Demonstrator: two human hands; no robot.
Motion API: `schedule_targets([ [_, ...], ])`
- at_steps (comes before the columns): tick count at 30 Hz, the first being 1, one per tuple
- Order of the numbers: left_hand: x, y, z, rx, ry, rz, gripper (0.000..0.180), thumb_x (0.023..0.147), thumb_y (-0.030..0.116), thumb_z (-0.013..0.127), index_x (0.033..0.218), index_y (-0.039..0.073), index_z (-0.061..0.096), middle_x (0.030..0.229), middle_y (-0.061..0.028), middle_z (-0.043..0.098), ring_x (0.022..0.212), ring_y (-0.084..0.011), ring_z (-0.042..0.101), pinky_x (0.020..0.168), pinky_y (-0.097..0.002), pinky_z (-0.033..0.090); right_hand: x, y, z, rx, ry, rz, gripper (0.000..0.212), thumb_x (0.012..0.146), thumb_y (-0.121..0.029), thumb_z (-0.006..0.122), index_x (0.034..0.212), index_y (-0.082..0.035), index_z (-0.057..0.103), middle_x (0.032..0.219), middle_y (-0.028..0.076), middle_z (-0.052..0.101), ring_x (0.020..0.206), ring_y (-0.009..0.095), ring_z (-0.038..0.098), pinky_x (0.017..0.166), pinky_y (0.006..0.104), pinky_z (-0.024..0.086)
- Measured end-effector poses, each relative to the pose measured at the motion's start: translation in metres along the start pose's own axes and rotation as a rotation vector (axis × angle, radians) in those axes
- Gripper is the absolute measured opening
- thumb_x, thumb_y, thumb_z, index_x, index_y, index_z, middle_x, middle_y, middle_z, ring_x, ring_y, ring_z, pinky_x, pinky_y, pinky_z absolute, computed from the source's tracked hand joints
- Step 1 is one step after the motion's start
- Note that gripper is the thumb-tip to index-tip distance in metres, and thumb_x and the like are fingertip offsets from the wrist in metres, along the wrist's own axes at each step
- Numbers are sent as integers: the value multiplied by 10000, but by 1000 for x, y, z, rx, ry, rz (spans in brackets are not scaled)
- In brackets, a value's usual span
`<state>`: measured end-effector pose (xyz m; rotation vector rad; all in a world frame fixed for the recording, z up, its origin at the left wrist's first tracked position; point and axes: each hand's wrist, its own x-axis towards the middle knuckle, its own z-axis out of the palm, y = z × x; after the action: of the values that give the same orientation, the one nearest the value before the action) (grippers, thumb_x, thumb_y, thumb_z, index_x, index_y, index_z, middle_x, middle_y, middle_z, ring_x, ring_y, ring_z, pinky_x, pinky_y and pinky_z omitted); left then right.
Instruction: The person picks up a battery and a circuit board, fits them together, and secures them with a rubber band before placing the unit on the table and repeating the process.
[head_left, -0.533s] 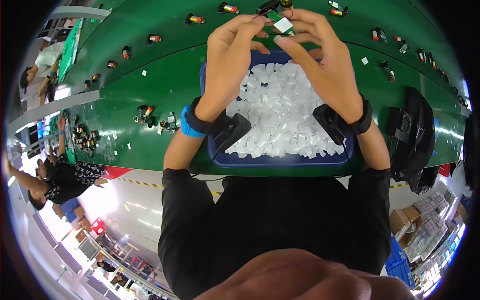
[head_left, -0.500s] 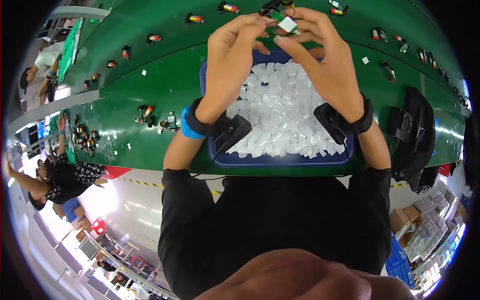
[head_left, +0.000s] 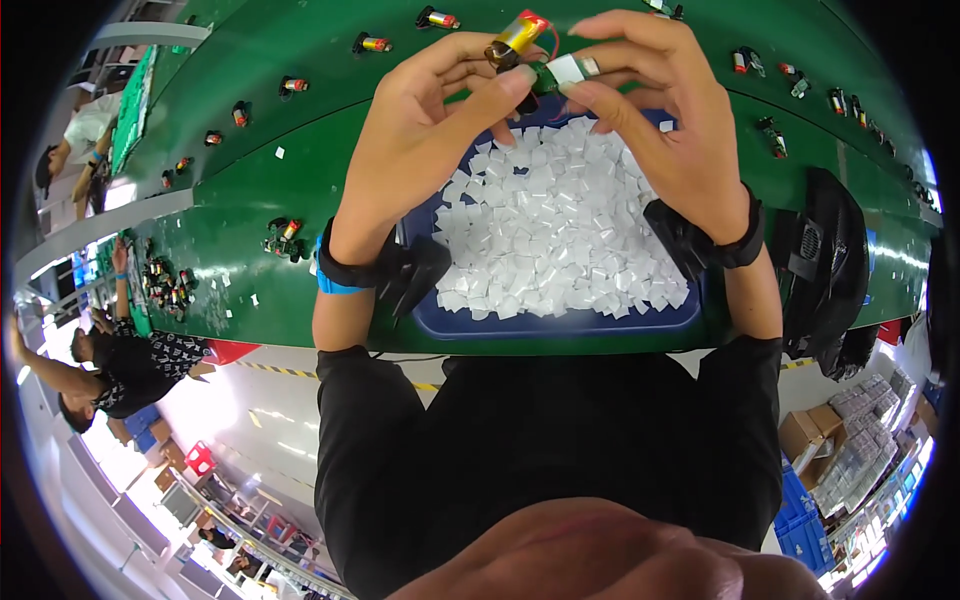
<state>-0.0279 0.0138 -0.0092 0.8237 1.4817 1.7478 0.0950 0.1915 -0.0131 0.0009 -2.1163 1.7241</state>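
Above the far edge of a blue tray point(head_left: 560, 326), both hands hold one small electronic assembly. It has a green circuit board point(head_left: 545, 79) with a white square piece point(head_left: 567, 69) on it, joined by thin red wires to a yellow-and-red cylindrical battery point(head_left: 524, 33). My left hand point(head_left: 415, 150) is closed on the black part below the battery, thumb against the board's left end. My right hand point(head_left: 685, 145) pinches the board's other end between thumb and fingers. Loose white square pieces point(head_left: 570, 230) fill the tray beneath. The fingers partly hide the board.
Similar battery assemblies point(head_left: 287, 238) lie along the green table point(head_left: 250, 190), with a pile point(head_left: 168, 283) at far left. A black bag point(head_left: 830, 260) lies right of the tray. Another person point(head_left: 140, 365) is at the left. Black devices are strapped to both my wrists.
The assembly has turned in my hands, and its battery now shows clearly above the board. My left hand has shifted left and slightly nearer; its wrist now covers a spot left of the tray.
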Motion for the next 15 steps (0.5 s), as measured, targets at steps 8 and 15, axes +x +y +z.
schedule_targets([
  [8, -5, 0, 9, 190, 102, 34, 358, 877, 126, 774, 1168, -30, 636, 919, -78, 665, 809, -122, 653, 673, -247, 552, 3, -3, -3, -478, -3, -171, 249, 789, 40, 763, 1004, -24, 656, 1053, 72, 698, 902, 208, 643, 664, 277, 533],
  [15, -6, 5, 15, 337, 206, 158, 318, 854, 112, 784, 1113, -29, 666, 891, -74, 677, 785, -119, 669, 674, -242, 563, 14, -5, -31, -309, 71, 179, 153, 929, -96, 687, 1026, 10, 635, 1000, 104, 651, 713, 168, 632, 590, 277, 486],
])
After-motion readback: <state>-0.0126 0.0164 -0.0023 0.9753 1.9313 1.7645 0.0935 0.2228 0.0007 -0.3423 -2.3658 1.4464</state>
